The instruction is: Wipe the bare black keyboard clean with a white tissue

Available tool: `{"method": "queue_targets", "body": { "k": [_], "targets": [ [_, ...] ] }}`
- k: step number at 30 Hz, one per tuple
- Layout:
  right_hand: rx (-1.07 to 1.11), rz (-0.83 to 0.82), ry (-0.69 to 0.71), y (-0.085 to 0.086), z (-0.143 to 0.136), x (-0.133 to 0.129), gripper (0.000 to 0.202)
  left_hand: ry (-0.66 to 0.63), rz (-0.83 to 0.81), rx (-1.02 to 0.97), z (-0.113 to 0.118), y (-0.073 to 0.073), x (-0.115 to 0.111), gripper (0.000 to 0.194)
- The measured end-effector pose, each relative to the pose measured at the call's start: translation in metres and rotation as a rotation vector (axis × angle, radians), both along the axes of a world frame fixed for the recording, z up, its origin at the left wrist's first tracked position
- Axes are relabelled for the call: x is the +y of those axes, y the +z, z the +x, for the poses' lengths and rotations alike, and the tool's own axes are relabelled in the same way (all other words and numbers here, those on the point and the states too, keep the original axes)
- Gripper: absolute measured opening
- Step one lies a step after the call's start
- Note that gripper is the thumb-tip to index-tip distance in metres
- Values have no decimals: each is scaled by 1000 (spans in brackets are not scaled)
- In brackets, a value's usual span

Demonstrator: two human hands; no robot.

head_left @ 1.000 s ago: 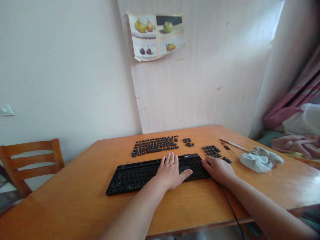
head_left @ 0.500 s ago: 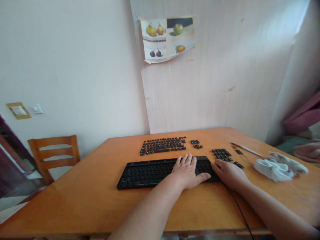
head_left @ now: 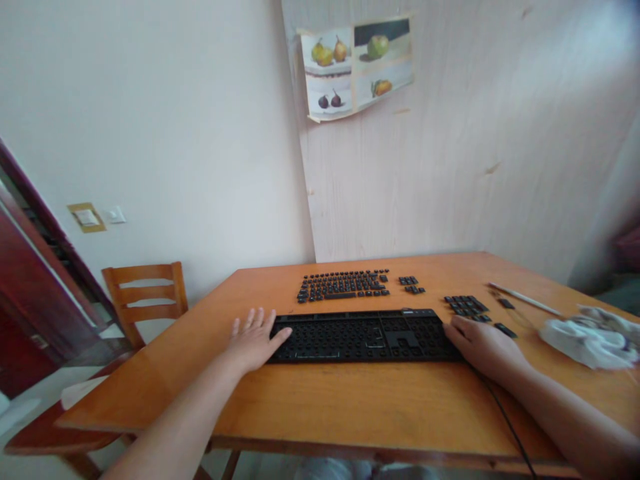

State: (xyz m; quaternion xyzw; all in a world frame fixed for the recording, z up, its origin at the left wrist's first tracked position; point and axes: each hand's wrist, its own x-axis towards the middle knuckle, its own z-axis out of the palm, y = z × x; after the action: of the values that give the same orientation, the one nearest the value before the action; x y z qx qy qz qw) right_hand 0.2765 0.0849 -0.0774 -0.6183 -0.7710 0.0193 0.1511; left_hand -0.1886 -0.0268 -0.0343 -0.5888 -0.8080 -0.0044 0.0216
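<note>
A black keyboard [head_left: 345,337] with its keycaps removed lies on the wooden table in front of me. My left hand [head_left: 255,340] rests on its left end, fingers spread and thumb stretched over the key area. At the opposite end, my right hand [head_left: 483,343] is closed around the right edge, with most of its fingers tucked out of sight. Behind the keyboard, loose black keycaps [head_left: 345,287] are laid out in rows. A small group of keycaps [head_left: 409,281] sits to their right, and number-pad keycaps [head_left: 466,305] lie beyond my right hand.
A white crumpled cloth [head_left: 587,340] and a thin pale stick [head_left: 525,299] lie at the table's right. The cable [head_left: 510,423] runs over the front edge. A wooden chair [head_left: 147,293] stands at the left; fruit pictures [head_left: 355,67] hang on the wall.
My left hand has slid from the keyboard's right half to its left end. My right hand stays at the right edge. The view has turned left, and the keyboard sits straighter.
</note>
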Motion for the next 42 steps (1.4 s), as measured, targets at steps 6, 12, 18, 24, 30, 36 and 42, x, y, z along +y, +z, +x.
{"method": "queue_targets", "body": {
  "k": [6, 12, 18, 24, 30, 36, 42],
  "targets": [
    [9, 11, 1, 2, -1, -1, 38, 24, 207, 60, -8, 0, -7, 88],
    [5, 17, -6, 2, -1, 0, 38, -247, -8, -29, 28, -5, 0, 87],
    [5, 28, -16, 6, -4, -4, 38, -153, 100, -18, 58, 0, 28, 93],
    [22, 42, -20, 11, -8, -8, 39, -482, 26, -78, 107, 4, 45, 88],
    [47, 35, -26, 14, -9, -9, 37, -573, -68, -70, 111, 1, 59, 116],
    [70, 44, -12, 14, -7, -7, 36, -538, -8, -54, 117, 2, 59, 118],
    [112, 27, -38, 13, -4, -3, 37, -542, 26, -60, 123, 1, 59, 121]
  ]
}}
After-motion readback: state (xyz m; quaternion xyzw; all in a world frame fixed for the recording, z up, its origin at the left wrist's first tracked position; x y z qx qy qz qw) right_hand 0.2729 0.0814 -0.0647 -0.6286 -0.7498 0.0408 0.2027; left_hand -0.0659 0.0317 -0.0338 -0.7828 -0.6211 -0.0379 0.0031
